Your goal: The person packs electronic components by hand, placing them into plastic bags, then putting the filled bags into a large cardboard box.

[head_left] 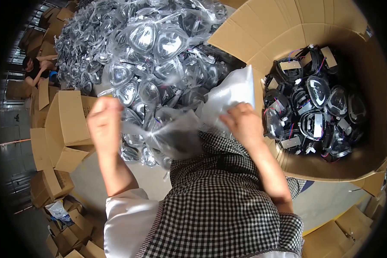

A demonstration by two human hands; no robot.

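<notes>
- We see our left hand (105, 122) raised and blurred, its fingers curled in; we cannot tell whether they pinch anything.
- Our right hand (246, 127) is over the white plastic (232, 92), with the fingers loosely bent; we cannot tell whether they grip it or only rest against it.
- The clear bag (176, 139) is between our hands, above our lap and in front of the checked apron (215, 202). It is gathered near its left part, and blur hides what it holds.
- Ahead of us is a heap of bagged lens units (170, 43); to our right, the carton (262, 26) holds unbagged lens units (318, 92) with black housings.
- We judge the step in hand to be handling the bag's plastic — whether opening or closing it, we cannot say.
- The next move, we judge, calls for a sure pinch on the thin film — and care not to snag it.
</notes>
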